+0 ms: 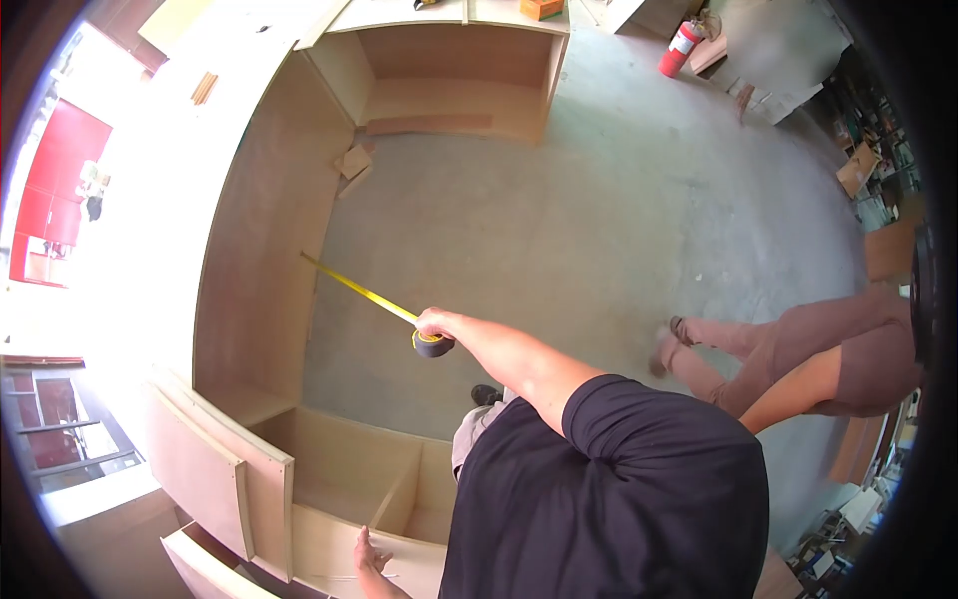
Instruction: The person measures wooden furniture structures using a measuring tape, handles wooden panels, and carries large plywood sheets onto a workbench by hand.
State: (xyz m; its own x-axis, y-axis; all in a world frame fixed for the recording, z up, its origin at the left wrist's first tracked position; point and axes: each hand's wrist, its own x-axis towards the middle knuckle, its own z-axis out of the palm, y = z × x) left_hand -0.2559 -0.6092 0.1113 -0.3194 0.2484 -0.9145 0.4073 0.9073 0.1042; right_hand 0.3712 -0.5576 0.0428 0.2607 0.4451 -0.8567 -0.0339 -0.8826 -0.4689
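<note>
My right hand [432, 321] grips a tape measure [432, 345] with a dark case and yellow trim. Its yellow blade [364, 293] runs out to the upper left, and the tip meets or overlaps the long wooden cabinet panel [254, 230]; I cannot tell if it touches. At the bottom, my left hand [369, 551] is held with fingers apart and nothing in it. That hand is beside the edge of a low open cabinet [344, 469] with a divider [399, 489]. A thin white stick-like item [344, 577] lies close to it.
Another cabinet [454, 85] stands at the back, an orange box [541, 9] on top. Wood scraps [353, 162] lie on the grey floor [599, 220]. A person in brown [798, 344] is at the right. A fire extinguisher [681, 48] stands at the back right.
</note>
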